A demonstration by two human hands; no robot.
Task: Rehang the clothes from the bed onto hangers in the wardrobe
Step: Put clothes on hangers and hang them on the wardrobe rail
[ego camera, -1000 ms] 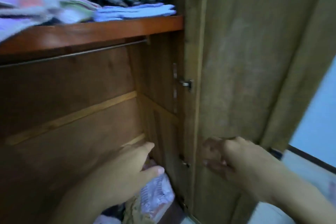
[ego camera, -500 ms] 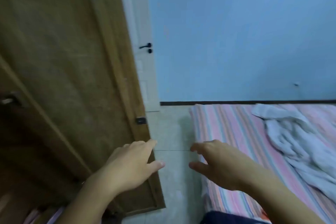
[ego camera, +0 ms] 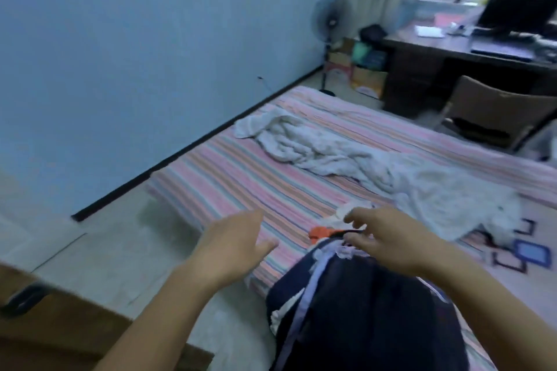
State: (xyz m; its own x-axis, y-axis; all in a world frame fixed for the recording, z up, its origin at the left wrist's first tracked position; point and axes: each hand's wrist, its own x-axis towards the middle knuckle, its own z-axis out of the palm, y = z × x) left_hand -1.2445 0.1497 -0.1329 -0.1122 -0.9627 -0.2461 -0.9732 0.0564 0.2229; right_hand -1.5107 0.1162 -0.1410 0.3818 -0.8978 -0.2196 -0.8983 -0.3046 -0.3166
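Hands are both out in front of me over the near corner of the bed, and neither one holds anything. My left hand is spread, fingers straight and thumb out, hovering above the striped sheet's near left edge. My right hand has its fingers loosely curved with a gap between thumb and forefinger, poised just over the top of the dark garment that lies in a heap at the near edge of the bed. Whether the fingertips already touch the cloth I cannot tell; nothing is pinched.

By my reckoning this is the fetching step: I am at the bed to pick up the next piece for the wardrobe. The dark garment, with a pale ribbon trailing down it, is nearest. An orange hanger clip or some such peeks out at its far end, too small to be sure of. Farther off, a white rumpled cloth sprawls across the middle of the bed toward the right.

Next I would bring the right hand down to gather the garment near its top edge, with the left coming across to take the other side, so it lifts in one piece. The ribbon could snag or drag. Only a wooden door edge shows at the near left.
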